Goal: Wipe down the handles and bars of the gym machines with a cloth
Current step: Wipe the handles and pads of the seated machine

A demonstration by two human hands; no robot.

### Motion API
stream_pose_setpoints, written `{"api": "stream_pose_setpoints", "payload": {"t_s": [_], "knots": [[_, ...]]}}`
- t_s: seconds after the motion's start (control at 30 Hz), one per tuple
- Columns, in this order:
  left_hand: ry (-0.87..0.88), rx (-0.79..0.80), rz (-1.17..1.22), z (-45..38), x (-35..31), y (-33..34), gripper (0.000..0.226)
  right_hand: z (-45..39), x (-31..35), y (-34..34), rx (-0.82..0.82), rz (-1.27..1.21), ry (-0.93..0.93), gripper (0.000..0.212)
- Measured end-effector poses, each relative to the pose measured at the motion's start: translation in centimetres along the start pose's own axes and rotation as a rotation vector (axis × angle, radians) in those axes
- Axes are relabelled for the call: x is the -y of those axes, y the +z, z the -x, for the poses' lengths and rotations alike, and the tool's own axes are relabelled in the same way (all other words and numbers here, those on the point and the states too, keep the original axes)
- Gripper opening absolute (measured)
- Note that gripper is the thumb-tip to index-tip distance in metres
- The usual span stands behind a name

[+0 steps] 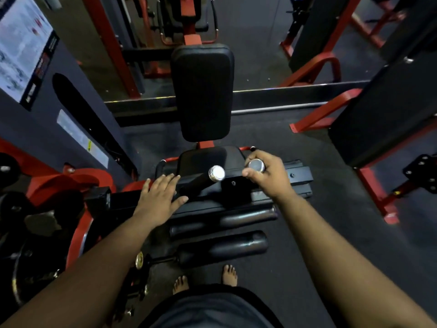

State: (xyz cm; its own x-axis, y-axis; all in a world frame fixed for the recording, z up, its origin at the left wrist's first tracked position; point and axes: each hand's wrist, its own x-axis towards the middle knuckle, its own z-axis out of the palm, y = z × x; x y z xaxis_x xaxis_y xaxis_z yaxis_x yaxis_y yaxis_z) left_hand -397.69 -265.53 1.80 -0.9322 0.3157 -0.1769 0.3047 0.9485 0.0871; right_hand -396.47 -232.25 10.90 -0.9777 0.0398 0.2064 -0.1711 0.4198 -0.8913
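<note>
Nearest the camera, two bare feet (pixel 205 278) stand on the dark rubber floor (pixel 331 233), just before the machine. Directly ahead of the feet lie two black padded rollers (pixel 227 248), one behind the other, mounted crosswise on the machine's lower frame. A brass-coloured end cap (pixel 139 259) sits at the left end of the nearer roller's shaft.

Beyond the rollers, the left hand (pixel 158 200) rests flat on the black frame, fingers (pixel 165 182) straight and spread, released, grasping nothing. Just right of it, the left handle (pixel 203 181), a black grip with a chrome end cap, rises toward the camera, untouched. The right hand (pixel 267 174) is clenched around the right handle (pixel 256 165); the fingers wrap the grip so that only the chrome end cap shows. No cloth is visible in either hand; whether one lies under the palms cannot be told.

Behind the handles is the black seat pad (pixel 203 157), then the upright black back pad (pixel 202 91) on a red post. At the left, a grey weight-stack shroud (pixel 71 119) carries an instruction placard (pixel 21 48). Red frame members (pixel 326 110) of neighbouring machines stand at the right and far side.
</note>
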Motion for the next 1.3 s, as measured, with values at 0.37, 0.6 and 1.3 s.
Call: {"api": "stream_pose_setpoints", "payload": {"t_s": [0.37, 0.6, 1.3], "knots": [[-0.001, -0.004, 0.050, -0.3, 0.3, 0.1, 0.090, 1.9, -1.1, 2.1, -0.244, 0.032, 0.020, 0.075], [-0.009, 0.015, 0.039, -0.6, 0.5, 0.3, 0.089, 2.7, -1.0, 2.9, -0.251, 0.079, -0.187, 0.083], [0.019, 0.033, 0.038, -0.6, 0.5, -0.3, 0.095, 4.5, -6.9, 1.7, -0.202, 0.386, 0.242, 0.101]]}}
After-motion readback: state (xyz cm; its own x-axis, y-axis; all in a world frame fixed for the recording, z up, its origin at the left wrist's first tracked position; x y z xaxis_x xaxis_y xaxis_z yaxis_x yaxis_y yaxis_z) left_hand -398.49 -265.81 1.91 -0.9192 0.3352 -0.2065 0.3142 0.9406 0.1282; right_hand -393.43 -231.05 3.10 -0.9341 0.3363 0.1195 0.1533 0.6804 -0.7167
